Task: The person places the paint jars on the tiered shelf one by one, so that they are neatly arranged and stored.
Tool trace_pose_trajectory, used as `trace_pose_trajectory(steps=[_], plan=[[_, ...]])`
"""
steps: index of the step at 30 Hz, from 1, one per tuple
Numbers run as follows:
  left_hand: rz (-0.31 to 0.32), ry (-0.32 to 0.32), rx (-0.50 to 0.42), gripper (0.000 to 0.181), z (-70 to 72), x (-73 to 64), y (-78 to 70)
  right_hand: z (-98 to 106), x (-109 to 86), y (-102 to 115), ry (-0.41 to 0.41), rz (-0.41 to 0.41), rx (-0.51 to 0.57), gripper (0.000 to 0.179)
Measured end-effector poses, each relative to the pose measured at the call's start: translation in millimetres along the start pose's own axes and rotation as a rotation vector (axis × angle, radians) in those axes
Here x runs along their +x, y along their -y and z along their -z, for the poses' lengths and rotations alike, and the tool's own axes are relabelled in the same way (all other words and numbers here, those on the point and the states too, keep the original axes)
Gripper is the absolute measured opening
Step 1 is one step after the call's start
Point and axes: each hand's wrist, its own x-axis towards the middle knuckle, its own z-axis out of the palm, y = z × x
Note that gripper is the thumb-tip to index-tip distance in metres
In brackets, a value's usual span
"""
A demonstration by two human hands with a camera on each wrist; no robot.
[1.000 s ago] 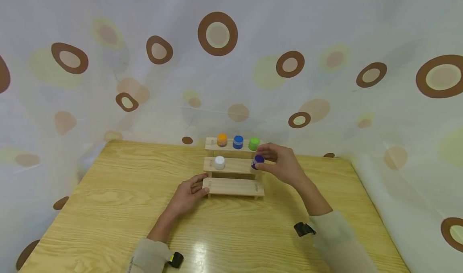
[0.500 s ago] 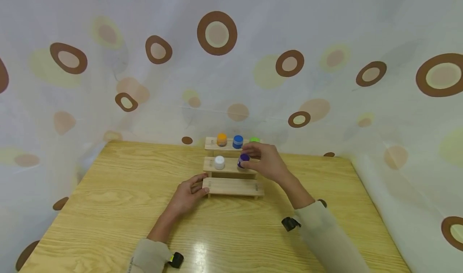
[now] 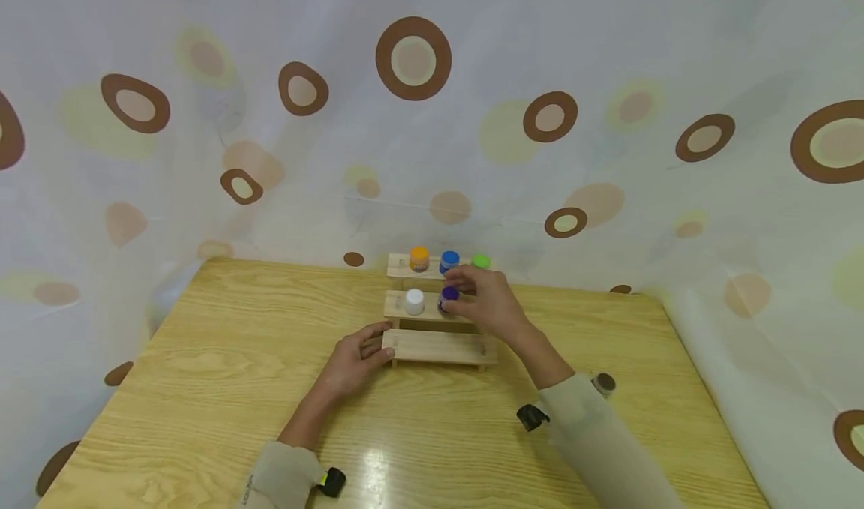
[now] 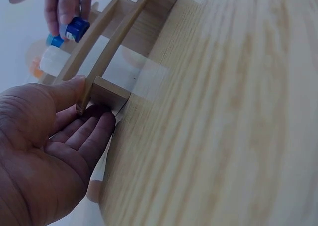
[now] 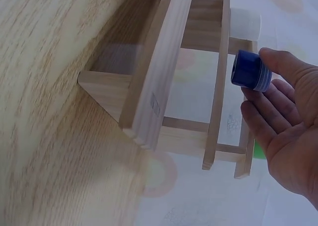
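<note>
A three-step wooden display stand stands on the table. My left hand grips the left end of its lowest step, thumb on top and fingers beneath, as the left wrist view shows. My right hand pinches a small jar with a dark blue-purple lid between thumb and fingers, right at the middle step. To the left of that jar a white-lidded jar sits on the same step. Along the top step are an orange jar, a blue jar and a green jar, the last partly hidden by my right hand.
A small brown-lidded jar is on the table beside my right sleeve. Behind the table hangs a white sheet with brown ring patterns. Each cuff carries a black wrist camera.
My right hand has carried the dark-lidded jar leftward along the middle step, closer to the white one. The brown-lidded jar has come into view past my sleeve. My left hand keeps its grip.
</note>
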Motion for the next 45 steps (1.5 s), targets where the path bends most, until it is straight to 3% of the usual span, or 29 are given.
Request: trace_pose_trajectory(steps=[10, 19, 30, 35, 45], plan=[[0.003, 0.022, -0.010, 0.055, 0.0, 0.3, -0.9, -4, -0.8, 0, -0.010, -0.006, -0.023, 0.044], [-0.004, 0.026, -0.021, 0.056, -1.6, 0.5, -1.6, -3, -7.2, -10, -0.016, -0.013, 0.039, 0.051], [-0.007, 0.010, 0.017, 0.055, 0.3, -0.1, 0.0, 16, -23.1, -19, -0.066, 0.008, 0.199, 0.050], [-0.006, 0.008, 0.032, 0.055, 1.8, -0.4, 1.5, 24, -32.0, -26, -0.071, 0.032, 0.193, 0.049], [0.008, 0.012, 0.019, 0.057, 0.8, 0.2, -1.0, 49, -51.0, -37, -0.118, 0.005, 0.154, 0.048]])
